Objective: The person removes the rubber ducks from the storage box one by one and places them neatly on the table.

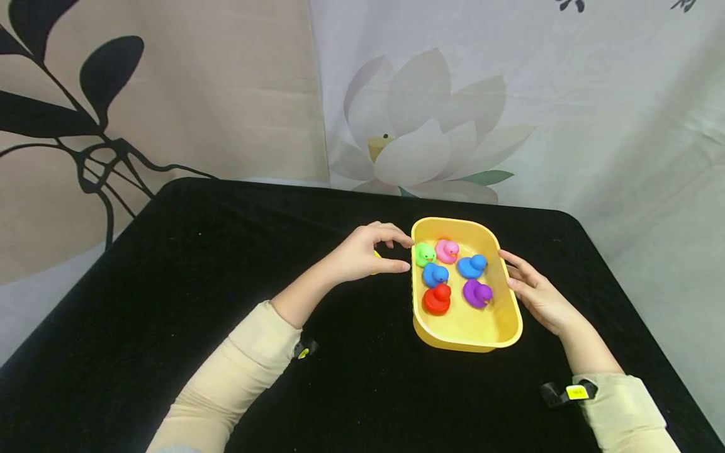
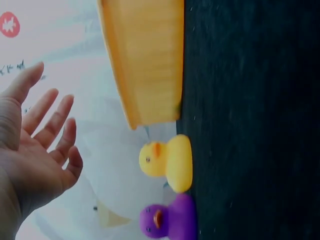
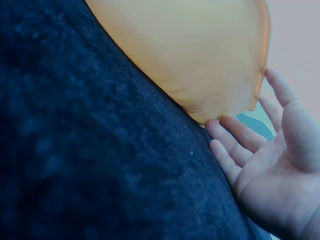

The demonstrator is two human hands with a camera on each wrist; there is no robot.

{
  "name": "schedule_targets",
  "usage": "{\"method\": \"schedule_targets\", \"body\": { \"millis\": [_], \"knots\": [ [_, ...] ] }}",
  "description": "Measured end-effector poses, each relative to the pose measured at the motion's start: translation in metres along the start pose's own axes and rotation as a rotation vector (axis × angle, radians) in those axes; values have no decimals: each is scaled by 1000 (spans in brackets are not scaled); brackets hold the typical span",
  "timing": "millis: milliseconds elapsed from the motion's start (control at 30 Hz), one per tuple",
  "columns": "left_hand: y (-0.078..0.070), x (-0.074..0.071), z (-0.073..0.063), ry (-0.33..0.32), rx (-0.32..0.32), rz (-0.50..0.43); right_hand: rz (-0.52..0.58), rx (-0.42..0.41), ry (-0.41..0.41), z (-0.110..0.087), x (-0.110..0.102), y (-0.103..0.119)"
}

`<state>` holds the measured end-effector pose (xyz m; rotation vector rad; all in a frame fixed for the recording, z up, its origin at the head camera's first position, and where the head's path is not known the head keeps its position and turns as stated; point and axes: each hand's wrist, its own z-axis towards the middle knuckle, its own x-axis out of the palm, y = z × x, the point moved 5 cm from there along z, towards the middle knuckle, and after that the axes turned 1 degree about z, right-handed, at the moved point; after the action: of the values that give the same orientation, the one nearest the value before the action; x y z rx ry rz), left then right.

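A yellow plastic tub (image 1: 459, 333) stands on a black cloth. Inside are a green duck (image 1: 425, 255), a pink duck (image 1: 447, 251), two blue ducks, a red duck (image 1: 437, 299) and a purple duck (image 1: 477, 294). My left hand (image 1: 370, 251) hovers at the tub's left rim, fingers spread and nothing in its grasp. Below it, a yellow duck (image 2: 175, 162) and another purple duck (image 2: 175, 219) sit on the cloth outside the tub, largely hidden by the hand in the head view. My right hand (image 1: 540, 292) rests its fingertips along the tub's right wall.
The black cloth (image 1: 340, 390) covers the whole table, whose back edge runs just beyond the tub. Behind it hangs a pale curtain (image 1: 238, 94) printed with a lotus and dark leaves. Black bands sit on both wrists.
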<state>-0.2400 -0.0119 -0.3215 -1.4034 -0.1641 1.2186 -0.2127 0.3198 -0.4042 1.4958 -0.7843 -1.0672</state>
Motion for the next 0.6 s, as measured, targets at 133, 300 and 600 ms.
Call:
{"method": "schedule_targets", "body": {
  "millis": [133,300,600],
  "knots": [
    [-4,11,1,-8,-23,18,-4,5,0,0,0,0],
    [-9,27,3,29,-47,64,-12,13,0,0,1,0],
    [-13,51,13,115,-22,202,4,-5,6,-1,-1,-1]
  ]
}}
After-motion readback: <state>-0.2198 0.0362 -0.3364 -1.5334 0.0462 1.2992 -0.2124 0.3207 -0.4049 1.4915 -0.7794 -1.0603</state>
